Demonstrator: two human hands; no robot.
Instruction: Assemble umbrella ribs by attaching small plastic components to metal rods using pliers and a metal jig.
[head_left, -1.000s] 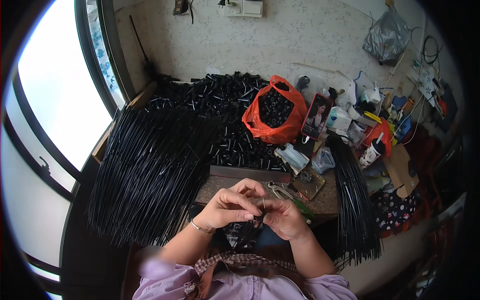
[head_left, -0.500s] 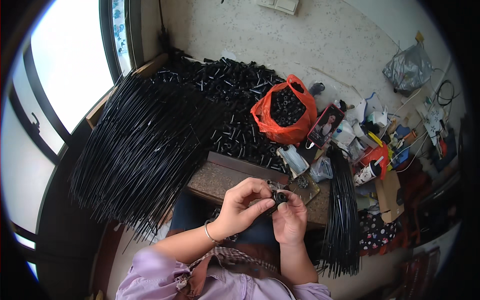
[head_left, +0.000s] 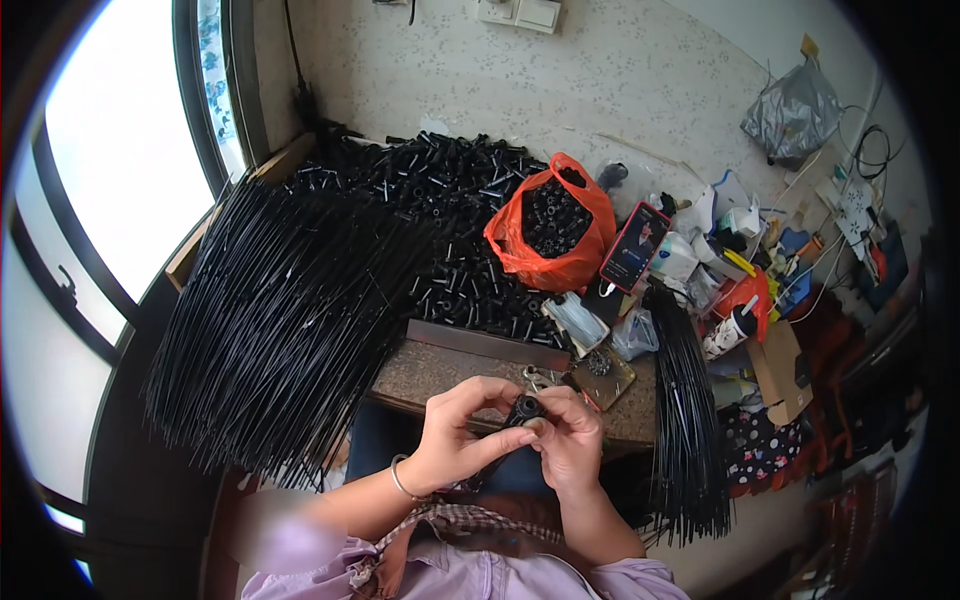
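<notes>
Pinched between my two hands is a short black tubular part (head_left: 527,407) with a round hole showing at its end. My left hand (head_left: 462,428), with a bangle at the wrist, has its thumb and fingers closed on the part from the left. From the right, the fingers and thumb of my right hand (head_left: 570,435) press on the same piece. Its lower portion is mostly covered by my fingers. Just beyond my hands, a small metal fitting (head_left: 541,377) rests at the edge of the speckled worktop (head_left: 430,372).
Long thin black rods (head_left: 275,320) fan out at the left. A heap of black tubular pieces (head_left: 425,175) lies behind a metal strip (head_left: 487,344). An orange bag (head_left: 550,262), a phone (head_left: 636,247) and a second rod bundle (head_left: 688,420) stand at the right, near a patterned cup (head_left: 728,333).
My hands and the black part have shifted slightly left and down, and the part's holed end is tilted differently. The whole view has shifted a little. The phone screen shows a different picture.
</notes>
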